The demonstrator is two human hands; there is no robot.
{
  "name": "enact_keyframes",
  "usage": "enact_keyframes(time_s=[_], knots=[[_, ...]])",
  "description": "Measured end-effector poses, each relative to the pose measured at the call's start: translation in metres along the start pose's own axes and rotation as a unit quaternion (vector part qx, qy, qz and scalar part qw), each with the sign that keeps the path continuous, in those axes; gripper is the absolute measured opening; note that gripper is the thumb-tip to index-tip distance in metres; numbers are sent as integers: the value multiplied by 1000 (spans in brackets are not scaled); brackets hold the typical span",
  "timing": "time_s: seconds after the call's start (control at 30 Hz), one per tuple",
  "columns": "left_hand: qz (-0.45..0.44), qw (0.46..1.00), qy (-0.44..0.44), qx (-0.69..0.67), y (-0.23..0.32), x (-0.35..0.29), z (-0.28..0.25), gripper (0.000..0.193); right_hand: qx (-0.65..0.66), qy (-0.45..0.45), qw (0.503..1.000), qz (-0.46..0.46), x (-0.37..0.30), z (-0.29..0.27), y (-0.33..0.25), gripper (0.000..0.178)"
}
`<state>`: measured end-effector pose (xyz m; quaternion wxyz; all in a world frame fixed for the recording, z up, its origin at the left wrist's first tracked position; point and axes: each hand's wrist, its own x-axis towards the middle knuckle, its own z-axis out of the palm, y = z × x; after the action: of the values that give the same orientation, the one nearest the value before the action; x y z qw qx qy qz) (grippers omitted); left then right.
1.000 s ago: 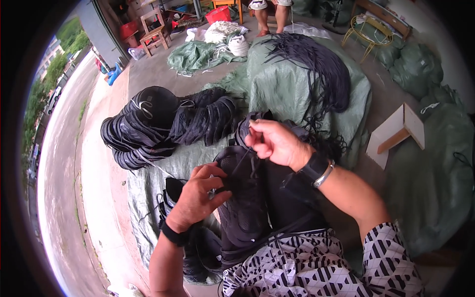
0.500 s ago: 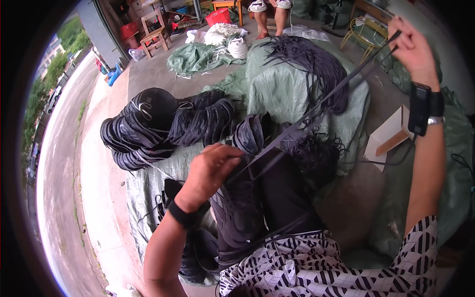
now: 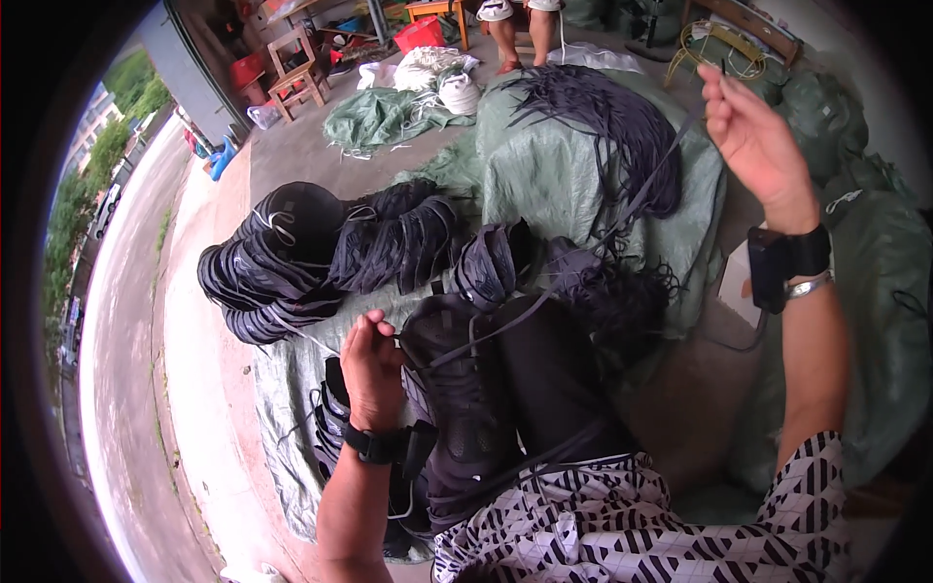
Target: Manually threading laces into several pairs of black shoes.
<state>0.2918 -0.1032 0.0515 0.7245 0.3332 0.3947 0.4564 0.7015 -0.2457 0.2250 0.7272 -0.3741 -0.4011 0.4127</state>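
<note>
On my lap lies a black shoe upper (image 3: 455,413) with lacing down its middle. One dark flat shoelace (image 3: 637,204) crosses it and rises in a slack curve to my right hand (image 3: 758,136), raised at the upper right. Those fingers are closed on the lace near its tip. My left hand (image 3: 374,374) is at the left side of the upper, with thumb and fingers pinched on the lace's other end. A stack of dark shoe uppers (image 3: 277,253) lies beyond my left hand, and another small bundle of uppers (image 3: 486,267) sits just past my knees.
Loose dark laces (image 3: 622,126) are heaped on a green-covered mound (image 3: 525,160); a tangled dark pile (image 3: 617,291) lies nearer. Green sacks (image 3: 846,321) stand at right. Farther off are a wooden chair (image 3: 294,73), a red bin (image 3: 418,34), white bundles (image 3: 432,70) and a seated person's legs (image 3: 525,34).
My left hand has moved left and down, away from the laces above the upper. My right hand has come left and lower. The lace strands, stretched taut before, now hang slacker.
</note>
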Motion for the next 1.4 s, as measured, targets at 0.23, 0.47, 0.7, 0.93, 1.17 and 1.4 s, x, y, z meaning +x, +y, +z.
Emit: enact_keyframes(time_s=[0.23, 0.47, 0.7, 0.93, 1.17, 1.4], knots=[[101, 980, 114, -126, 41, 38, -115, 13, 33, 236, 971, -8, -44, -75, 41, 25], [166, 952, 215, -138, 97, 40, -223, 23, -15, 322, 938, 124, -97, -216, 108, 15], [83, 963, 247, 64, 83, 26, -192, 11, -315, 34, 928, 197, -62, -13, 199, 9], [126, 946, -50, 295, 5, -26, -13, 26, -341, -134, 926, 89, -80, 104, 218, 12], [56, 909, -151, 385, -5, -41, -32, 32, -307, -143, 917, 212, -96, 110, 221, 7], [146, 908, -68, 386, 2, -47, -25, 19, -407, -152, 897, 79, -91, 109, 230, 9]])
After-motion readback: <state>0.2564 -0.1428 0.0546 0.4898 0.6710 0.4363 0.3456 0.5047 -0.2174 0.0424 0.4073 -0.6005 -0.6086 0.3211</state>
